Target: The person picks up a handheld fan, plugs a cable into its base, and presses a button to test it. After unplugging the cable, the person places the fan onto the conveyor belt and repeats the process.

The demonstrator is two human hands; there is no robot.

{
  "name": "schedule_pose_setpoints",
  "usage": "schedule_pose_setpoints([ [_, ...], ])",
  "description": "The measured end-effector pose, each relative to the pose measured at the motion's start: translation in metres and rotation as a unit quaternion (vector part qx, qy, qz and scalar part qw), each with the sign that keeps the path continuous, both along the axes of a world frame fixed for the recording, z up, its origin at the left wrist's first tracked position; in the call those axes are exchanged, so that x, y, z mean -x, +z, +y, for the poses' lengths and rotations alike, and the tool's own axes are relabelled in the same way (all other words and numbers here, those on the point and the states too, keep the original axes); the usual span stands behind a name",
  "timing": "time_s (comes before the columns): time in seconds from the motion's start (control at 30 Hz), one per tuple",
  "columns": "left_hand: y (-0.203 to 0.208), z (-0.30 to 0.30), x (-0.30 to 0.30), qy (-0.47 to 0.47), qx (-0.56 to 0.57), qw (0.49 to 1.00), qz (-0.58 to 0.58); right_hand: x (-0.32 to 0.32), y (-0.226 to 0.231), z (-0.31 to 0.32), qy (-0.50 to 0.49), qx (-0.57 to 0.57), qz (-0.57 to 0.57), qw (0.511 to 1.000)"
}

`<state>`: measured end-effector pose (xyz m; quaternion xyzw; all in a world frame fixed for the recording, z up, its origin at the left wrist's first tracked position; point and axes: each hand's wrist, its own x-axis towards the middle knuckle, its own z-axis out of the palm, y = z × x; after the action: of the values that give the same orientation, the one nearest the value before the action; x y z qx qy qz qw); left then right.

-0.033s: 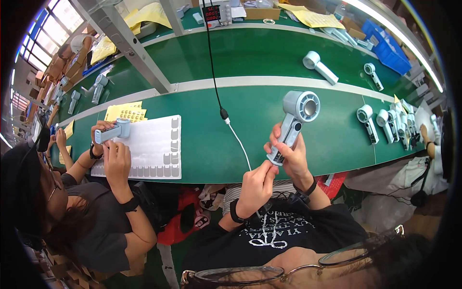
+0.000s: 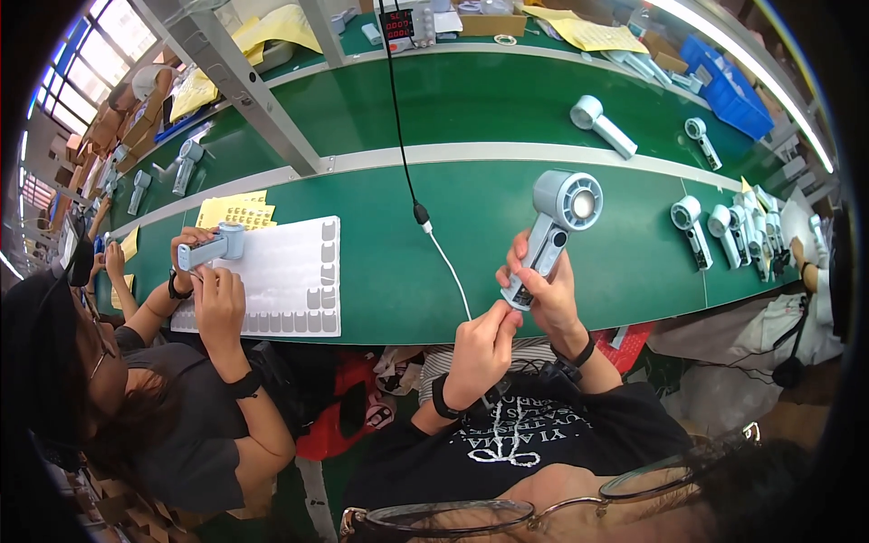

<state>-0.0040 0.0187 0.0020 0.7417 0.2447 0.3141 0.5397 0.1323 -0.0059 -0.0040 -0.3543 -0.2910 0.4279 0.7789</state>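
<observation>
A light-blue handheld fan (image 2: 548, 237) is tilted above the green bench, its round head up and away from me. My right hand (image 2: 557, 299) is wrapped round the handle, thumb across its front. At the handle's lower end, a dark opening shows small parts inside. My left hand (image 2: 480, 355) pinches close against that end. A thin white cable (image 2: 445, 262), joined to a black cord (image 2: 402, 127) from above, runs down into my left fingers; its tip is hidden there.
Several similar fans (image 2: 695, 235) lie at the right. A co-worker at my left holds another fan (image 2: 213, 248) over a white sticker sheet (image 2: 288, 271). A metal post (image 2: 240, 86), a red-display meter (image 2: 404, 25) and a blue bin (image 2: 724, 89) stand farther back.
The fan's round hub looks brighter now. My hands and the fan hold almost the same place.
</observation>
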Motion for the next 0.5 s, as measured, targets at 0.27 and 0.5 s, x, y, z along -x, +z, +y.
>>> schedule_pose_setpoints([
  [0.27, -0.008, 0.003, 0.001, -0.033, 0.099, 0.994, 0.006, 0.001, -0.008, -0.003, -0.019, -0.033, -0.025, 0.999],
  [0.5, -0.017, 0.006, 0.000, -0.074, 0.136, 0.988, -0.026, -0.006, 0.007, -0.006, -0.007, -0.009, -0.056, 0.998],
])
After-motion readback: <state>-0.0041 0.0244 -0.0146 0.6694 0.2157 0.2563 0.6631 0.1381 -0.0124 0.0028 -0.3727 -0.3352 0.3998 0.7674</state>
